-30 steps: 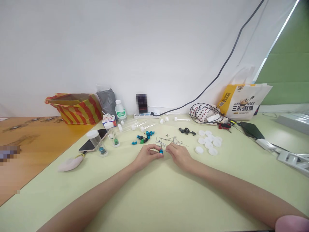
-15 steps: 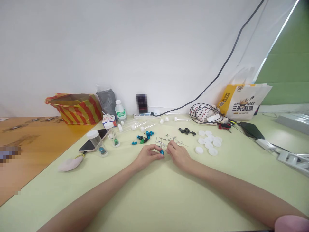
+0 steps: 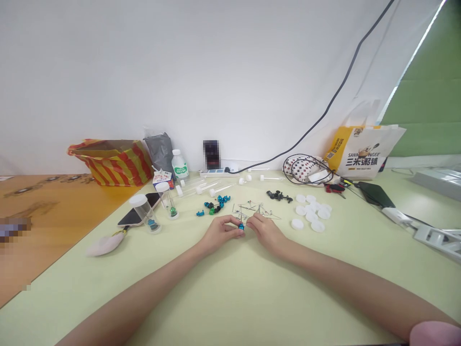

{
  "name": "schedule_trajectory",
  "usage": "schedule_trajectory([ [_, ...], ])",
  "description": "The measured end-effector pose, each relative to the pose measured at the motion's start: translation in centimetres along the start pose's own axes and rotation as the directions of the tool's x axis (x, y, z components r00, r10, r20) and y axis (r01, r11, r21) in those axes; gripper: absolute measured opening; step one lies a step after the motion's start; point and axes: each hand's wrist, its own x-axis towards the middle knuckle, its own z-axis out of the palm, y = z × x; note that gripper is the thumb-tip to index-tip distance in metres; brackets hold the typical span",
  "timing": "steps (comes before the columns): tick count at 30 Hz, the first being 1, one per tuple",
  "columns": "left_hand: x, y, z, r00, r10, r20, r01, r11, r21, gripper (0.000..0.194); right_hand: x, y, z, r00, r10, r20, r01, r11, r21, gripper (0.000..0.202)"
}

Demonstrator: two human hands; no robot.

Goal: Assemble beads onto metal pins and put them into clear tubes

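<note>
Since the earlier frame, the right hand [image 3: 265, 231] has dipped slightly toward the blue piece [image 3: 241, 227]; the left hand [image 3: 220, 234] pinches that piece between thumb and forefinger; the right fingertips are pressed together just beside it, though I cannot tell whether they grip anything; loose pins [image 3: 252, 206] lie beyond both hands; white caps [image 3: 311, 216] lie right of the right hand.

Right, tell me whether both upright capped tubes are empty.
No, the left tube has a blue piece in its bottom, and the right tube has a green piece.
</note>
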Motion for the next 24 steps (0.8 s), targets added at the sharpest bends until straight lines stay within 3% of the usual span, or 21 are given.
schedule_trajectory([
  [8, 0.0, 0.1, 0.1, 1.000, 0.008, -0.007, -0.008, 1.000, -0.017, 0.028, -0.1, 0.2, 0.2, 0.999, -0.008, -0.052, 0.016, 0.989, 0.149, 0.014],
  [24, 0.0, 0.4, 0.1, 1.000, -0.009, -0.023, 0.007, 0.997, -0.077, 0.031, -0.2, -0.1, -0.8, 0.996, -0.046, -0.080, 0.061, 0.978, 0.199, 0.010],
])
